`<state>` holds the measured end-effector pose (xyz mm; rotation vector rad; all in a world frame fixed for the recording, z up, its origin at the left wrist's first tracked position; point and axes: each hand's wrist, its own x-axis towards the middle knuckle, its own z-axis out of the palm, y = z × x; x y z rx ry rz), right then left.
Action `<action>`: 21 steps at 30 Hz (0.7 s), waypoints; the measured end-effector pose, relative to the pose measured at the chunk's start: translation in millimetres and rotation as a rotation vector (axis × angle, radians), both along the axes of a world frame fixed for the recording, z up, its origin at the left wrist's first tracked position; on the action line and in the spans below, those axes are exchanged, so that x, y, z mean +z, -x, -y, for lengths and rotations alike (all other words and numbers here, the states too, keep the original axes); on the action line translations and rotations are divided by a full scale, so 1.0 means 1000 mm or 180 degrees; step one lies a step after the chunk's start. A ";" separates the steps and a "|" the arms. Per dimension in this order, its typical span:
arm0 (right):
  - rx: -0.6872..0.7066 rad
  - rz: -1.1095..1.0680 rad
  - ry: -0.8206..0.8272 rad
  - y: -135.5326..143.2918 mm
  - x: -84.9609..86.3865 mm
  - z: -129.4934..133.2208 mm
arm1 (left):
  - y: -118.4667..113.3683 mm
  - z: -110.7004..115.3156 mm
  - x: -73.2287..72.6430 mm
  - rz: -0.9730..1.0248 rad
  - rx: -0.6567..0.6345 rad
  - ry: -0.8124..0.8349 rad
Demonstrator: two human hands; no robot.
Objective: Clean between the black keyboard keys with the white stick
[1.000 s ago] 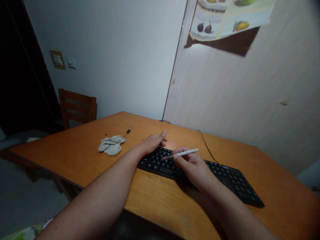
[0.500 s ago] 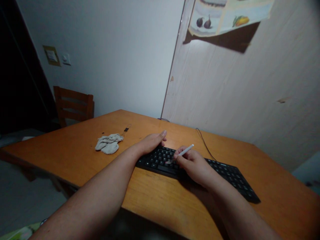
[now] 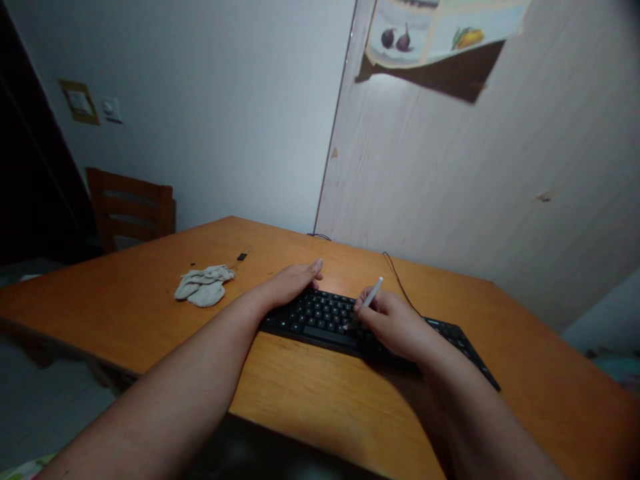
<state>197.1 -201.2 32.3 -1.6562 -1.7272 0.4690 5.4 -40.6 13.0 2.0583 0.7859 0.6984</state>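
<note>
Both hands, left hand [image 3: 291, 283] and right hand [image 3: 389, 320], are positioned at the black keyboard [image 3: 323, 313], which lies on the table [image 3: 300, 380]. Right hand: closed, white-handled tool [image 3: 374, 292] pinched between thumb and fingers, lower tip at the keys. Left hand: at the keyboard's far left edge, thumb extended; grip cannot be determined. Grey cloth [image 3: 203, 288] lies farther left; chair [image 3: 131, 184] stands beyond.

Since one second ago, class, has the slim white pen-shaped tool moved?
Yes: judged against the black rectangular keyboard, the slim white pen-shaped tool has moved right, its tip now farther from the keyboard's left end.
</note>
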 end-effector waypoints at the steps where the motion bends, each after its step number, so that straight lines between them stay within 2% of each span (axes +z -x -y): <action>1: -0.0010 0.0032 0.0012 -0.002 0.001 0.001 | 0.000 0.000 0.000 0.0013 -0.0005 -0.0004; 7: -0.0173 0.0483 0.0094 -0.011 0.006 0.004 | 0.001 0.001 0.001 0.0004 -0.0006 -0.0016; 14: -0.1152 0.1390 0.0129 -0.010 0.022 0.012 | 0.002 0.003 0.003 -0.0003 0.0012 -0.0006; 21: -0.1177 0.1285 -0.0065 -0.015 0.021 0.011 | 0.001 0.003 0.004 -0.0031 -0.0009 -0.0069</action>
